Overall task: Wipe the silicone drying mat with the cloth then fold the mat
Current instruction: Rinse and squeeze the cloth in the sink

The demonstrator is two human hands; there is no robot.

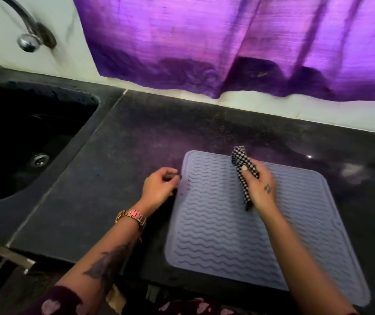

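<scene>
A grey silicone drying mat (227, 235) with wavy ridges lies flat on the dark countertop, its near right corner hanging past the counter's front edge. My right hand (260, 187) rests on the mat's upper middle, shut on a bunched black-and-white checked cloth (242, 164) that touches the mat. My left hand (159, 187), with a gold watch on the wrist, sits at the mat's left edge, fingers curled and fingertips touching or just beside that edge. Motion blur softens both hands.
A black sink (23, 137) with a drain is set into the counter at the left, under a chrome tap (28, 39). A purple curtain (227, 42) hangs over the back wall. The dark countertop (114, 167) lies between sink and mat.
</scene>
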